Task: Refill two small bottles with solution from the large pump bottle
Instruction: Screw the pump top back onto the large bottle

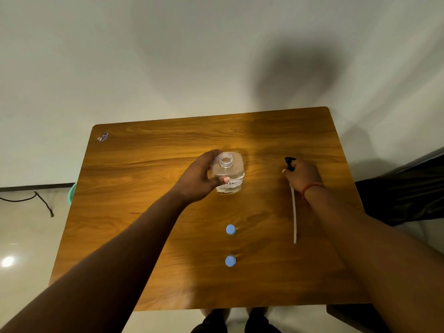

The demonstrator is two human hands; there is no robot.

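Item: large pump bottle (229, 174), clear, upright at the middle of the table (144, 164), neck open, pump removed. I log my left hand (199, 177) curled round its left side, thumb on the label. Right of the bottle, my right hand (301, 176) grips the black pump head (290, 162), its white tube (294, 217) lying on the wood. Nearer me than the bottle: two small bottles, blue caps on, far one (230, 230), near one (230, 261).

Wooden desk (149, 164) against a plain pale wall (120, 56); small sticker (103, 137) at its far corner, beyond the left hand (197, 176); glossy floor (26, 236) left, black cable (36, 200), bright reflection (7, 261); soft shadows above.
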